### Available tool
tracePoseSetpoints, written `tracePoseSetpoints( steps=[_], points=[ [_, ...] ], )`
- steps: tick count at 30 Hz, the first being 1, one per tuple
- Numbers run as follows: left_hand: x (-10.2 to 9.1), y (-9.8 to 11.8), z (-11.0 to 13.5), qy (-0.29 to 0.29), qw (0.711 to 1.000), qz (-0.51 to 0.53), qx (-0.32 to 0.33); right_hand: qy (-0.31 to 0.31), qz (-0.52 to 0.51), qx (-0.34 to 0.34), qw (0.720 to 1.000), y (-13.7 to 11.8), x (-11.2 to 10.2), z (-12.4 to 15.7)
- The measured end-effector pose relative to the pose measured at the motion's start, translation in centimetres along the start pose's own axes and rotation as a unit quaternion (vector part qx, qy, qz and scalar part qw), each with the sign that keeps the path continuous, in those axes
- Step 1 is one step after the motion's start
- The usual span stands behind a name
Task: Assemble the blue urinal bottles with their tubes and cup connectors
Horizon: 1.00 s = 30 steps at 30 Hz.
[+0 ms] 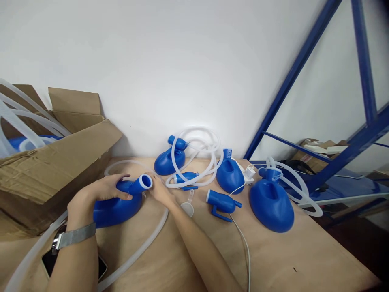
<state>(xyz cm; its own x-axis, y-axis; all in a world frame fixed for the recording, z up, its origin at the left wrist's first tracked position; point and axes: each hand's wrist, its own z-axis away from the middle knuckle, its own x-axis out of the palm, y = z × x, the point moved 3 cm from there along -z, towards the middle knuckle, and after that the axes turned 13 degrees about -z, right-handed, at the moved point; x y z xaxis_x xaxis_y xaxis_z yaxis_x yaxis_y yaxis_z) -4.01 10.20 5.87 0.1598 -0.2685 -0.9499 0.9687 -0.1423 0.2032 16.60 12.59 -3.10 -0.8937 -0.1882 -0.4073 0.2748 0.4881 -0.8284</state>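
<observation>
My left hand [105, 188], with a metal watch [75, 236] on its wrist, grips a blue plastic urinal bottle [117, 213] by its upper part. The bottle's round white-rimmed mouth [146, 181] points right. Just beside that mouth is my right hand [159, 190], its fingertips partly hidden, so whether it holds anything is unclear. A translucent hose [146, 243] curves past it across the table. Right of my right forearm lies a small clear cap with a strap [187, 208]. A blue funnel-shaped urinal head [223, 202] rests farther right.
An open cardboard box [69, 162] of hoses stands left. More urinal bottles [229, 175] [271, 205] [170, 161] line the back, one near a coiled hose [197, 134]. A white cable [243, 239] crosses the table. Under my left wrist is a phone [101, 267]. A blue metal rack [291, 77] stands right.
</observation>
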Motion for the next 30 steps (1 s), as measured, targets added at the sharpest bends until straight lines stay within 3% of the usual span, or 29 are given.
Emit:
tracePoseSetpoints(
  steps=[4,8,11,16,20,27,30],
  points=[
    [0.3,-0.5,-0.1,0.007,1.000,0.017,0.006,0.061,-0.035,0.035,0.997,-1.9,-3.6,-1.9],
    [0.4,-0.6,-0.2,0.004,1.000,0.010,0.001,0.143,-0.194,0.066,0.968,-4.7,-8.2,-2.3],
    [0.3,-0.3,-0.3,0.000,1.000,-0.001,0.001,0.147,-0.348,0.059,0.924,-6.9,-10.8,-1.4],
    [0.4,0.2,-0.7,-0.005,1.000,-0.024,0.003,0.170,-0.542,0.032,0.822,-9.2,-14.0,0.2],
    [0.5,0.8,-0.9,-0.012,0.999,-0.038,0.002,0.179,-0.570,-0.018,0.802,-10.3,-15.1,1.0],
    [0.1,3.2,-0.5,0.000,0.997,-0.071,-0.001,0.143,-0.604,-0.049,0.783,-10.8,-14.5,1.0],
    [0.1,4.0,-0.4,0.001,0.996,-0.087,-0.001,0.112,-0.588,-0.053,0.799,-10.7,-14.3,0.9]
  ],
)
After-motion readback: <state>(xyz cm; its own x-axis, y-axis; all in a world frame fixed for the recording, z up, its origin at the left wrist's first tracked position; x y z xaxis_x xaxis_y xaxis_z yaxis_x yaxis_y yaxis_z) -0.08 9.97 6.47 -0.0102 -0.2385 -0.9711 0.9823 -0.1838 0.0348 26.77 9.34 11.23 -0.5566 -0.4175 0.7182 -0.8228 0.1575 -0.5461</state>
